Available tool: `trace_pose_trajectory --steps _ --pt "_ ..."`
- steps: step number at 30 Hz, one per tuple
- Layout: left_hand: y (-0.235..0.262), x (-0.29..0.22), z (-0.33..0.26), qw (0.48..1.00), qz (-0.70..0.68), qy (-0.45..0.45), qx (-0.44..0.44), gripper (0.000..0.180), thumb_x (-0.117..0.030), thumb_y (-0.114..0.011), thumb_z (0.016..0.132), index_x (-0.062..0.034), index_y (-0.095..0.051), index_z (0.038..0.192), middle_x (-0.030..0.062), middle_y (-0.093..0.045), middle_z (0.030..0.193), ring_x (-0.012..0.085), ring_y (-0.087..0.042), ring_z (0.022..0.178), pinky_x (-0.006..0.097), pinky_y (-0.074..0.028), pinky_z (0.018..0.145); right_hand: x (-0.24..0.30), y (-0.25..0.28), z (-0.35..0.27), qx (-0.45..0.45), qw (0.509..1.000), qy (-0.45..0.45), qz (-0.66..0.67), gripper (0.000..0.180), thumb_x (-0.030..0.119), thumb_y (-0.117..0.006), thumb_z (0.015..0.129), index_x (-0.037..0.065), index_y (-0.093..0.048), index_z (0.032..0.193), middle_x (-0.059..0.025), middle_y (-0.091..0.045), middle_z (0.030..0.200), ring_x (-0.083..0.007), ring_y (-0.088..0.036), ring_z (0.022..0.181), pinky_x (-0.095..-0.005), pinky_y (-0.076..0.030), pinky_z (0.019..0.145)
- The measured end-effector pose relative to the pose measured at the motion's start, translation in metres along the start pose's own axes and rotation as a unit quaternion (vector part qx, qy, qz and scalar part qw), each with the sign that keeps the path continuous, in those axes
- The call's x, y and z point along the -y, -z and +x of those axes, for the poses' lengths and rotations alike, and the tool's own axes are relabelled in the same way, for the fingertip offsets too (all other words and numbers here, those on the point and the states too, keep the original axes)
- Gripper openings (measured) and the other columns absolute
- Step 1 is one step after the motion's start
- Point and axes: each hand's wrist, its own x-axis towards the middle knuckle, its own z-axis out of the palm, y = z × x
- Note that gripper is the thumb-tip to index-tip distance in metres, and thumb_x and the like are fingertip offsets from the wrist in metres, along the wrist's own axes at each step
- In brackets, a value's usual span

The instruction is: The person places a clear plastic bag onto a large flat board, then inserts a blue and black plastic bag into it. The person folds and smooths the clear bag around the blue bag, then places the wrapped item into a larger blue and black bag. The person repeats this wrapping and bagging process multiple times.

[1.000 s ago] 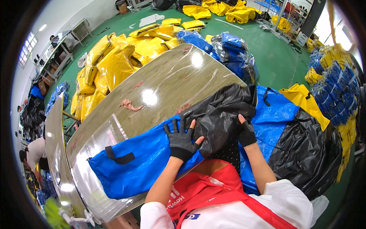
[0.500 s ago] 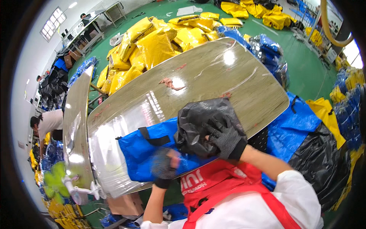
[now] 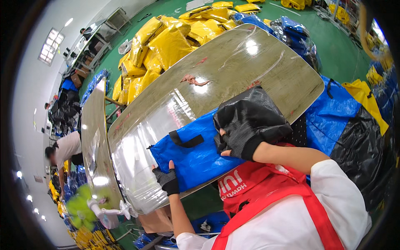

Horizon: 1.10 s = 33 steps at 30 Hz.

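A blue bag [image 3: 196, 160] with a black strap handle [image 3: 186, 139] lies flat on the wood-patterned table. Its black end [image 3: 250, 110] is folded over into a bulky, creased bundle on the right. My left hand [image 3: 166, 180], in a dark fingerless glove, is at the bag's lower left edge, thumb and index fingertip apart. My right hand [image 3: 241, 139], gloved alike, presses on the black fold with its fingers spread and the thumb near the blue part. Clear plastic sleeves [image 3: 137, 166] lie to the left of the bag, partly under it.
Yellow packed bags [image 3: 166, 46] are heaped beyond the table [image 3: 283, 62]. More blue, black and yellow bags [image 3: 333, 108] hang or lie at the right. A green-bladed fan [image 3: 81, 206] stands at lower left; another person [image 3: 66, 150] bends over behind it.
My left hand has moved left to the bag's lower left edge. The black fold looks flatter and more spread, with my right hand still on it. The whole view has shifted.
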Motion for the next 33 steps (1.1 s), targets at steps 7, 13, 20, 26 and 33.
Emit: trace_pose_trajectory --steps 7,13,20,26,33 --pt "0.036 0.042 0.062 0.905 -0.131 0.208 0.348 0.082 -0.053 -0.068 0.076 0.0006 -0.041 0.132 0.0143 -0.057 0.118 0.0247 -0.058 0.101 0.034 -0.048 0.085 0.022 -0.051 0.04 -0.208 0.976 -0.044 0.04 0.063 0.048 -0.043 0.088 0.015 -0.034 0.141 -0.0255 -0.024 0.145 -0.045 -0.018 0.135 -0.0601 -0.007 0.108" --pt "0.065 0.009 0.034 0.822 -0.392 0.16 0.38 0.066 -0.034 -0.067 0.083 -0.0041 -0.038 0.134 0.0116 -0.051 0.126 0.0238 -0.053 0.109 0.038 -0.046 0.093 0.032 -0.07 0.045 -0.156 0.984 -0.072 -0.051 0.048 0.025 -0.039 0.092 0.023 -0.036 0.14 -0.0194 -0.023 0.148 -0.0431 -0.02 0.135 -0.061 -0.008 0.107" --pt "0.056 0.036 0.035 0.845 -0.288 0.127 0.432 0.08 -0.058 -0.056 0.083 -0.0034 -0.034 0.136 0.0123 -0.048 0.131 0.0265 -0.05 0.116 0.04 -0.042 0.098 0.042 -0.079 0.04 -0.195 0.975 -0.071 0.081 0.04 0.03 -0.037 0.094 0.028 -0.044 0.133 -0.0169 -0.023 0.148 -0.0405 -0.017 0.136 -0.0611 -0.005 0.108" --pt "0.064 0.032 0.006 0.775 -0.416 0.227 0.417 0.089 -0.064 -0.058 0.078 -0.0079 -0.027 0.141 0.0139 -0.041 0.137 0.0308 -0.046 0.12 0.046 -0.039 0.101 0.042 -0.088 0.042 -0.227 0.96 -0.051 0.155 0.047 0.034 -0.035 0.095 0.011 -0.04 0.136 -0.0213 -0.022 0.147 -0.0451 -0.016 0.135 -0.059 -0.004 0.109" --pt "0.074 -0.17 -0.016 0.734 -0.506 0.185 0.414 0.065 -0.028 -0.062 0.076 -0.0009 -0.04 0.131 0.0182 -0.053 0.124 0.033 -0.055 0.109 0.047 -0.044 0.095 0.017 -0.116 0.034 -0.339 0.906 -0.044 0.251 0.038 0.019 -0.036 0.096 0.0 -0.044 0.127 -0.0232 -0.041 0.135 -0.0397 -0.037 0.125 -0.0466 -0.025 0.107"
